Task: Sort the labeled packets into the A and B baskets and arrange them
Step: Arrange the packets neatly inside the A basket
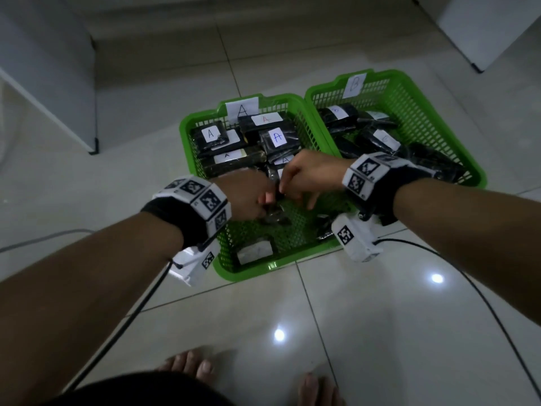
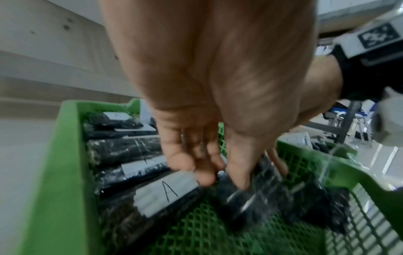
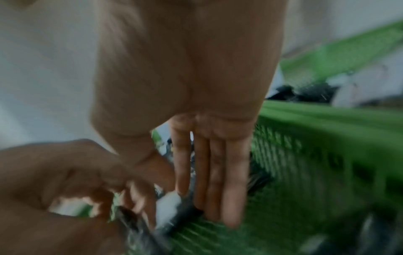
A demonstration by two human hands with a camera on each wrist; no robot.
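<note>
Two green baskets stand side by side on the floor, basket A [image 1: 187, 148] on the left and basket B [image 1: 424, 104] on the right. Black packets with A labels [image 1: 278, 137] fill the far half of A, and black packets [image 1: 377, 139] lie in B. Both hands meet over the middle of A. My left hand [image 1: 268, 200] [image 2: 218, 176] pinches a black packet [image 2: 250, 198] [image 1: 276, 218] between thumb and fingers. My right hand [image 1: 288, 191] [image 3: 205, 207] touches the same packet with straight fingers near its white label [image 3: 167, 207]; the letter is hidden.
Two more packets [image 1: 254, 250] [image 1: 323, 227] lie on the near mesh floor of A. White furniture stands at the left [image 1: 58, 83] and far right [image 1: 483, 30]. Cables [image 1: 140, 306] trail from both wrists across the tiles. My bare feet [image 1: 190, 364] are at the bottom.
</note>
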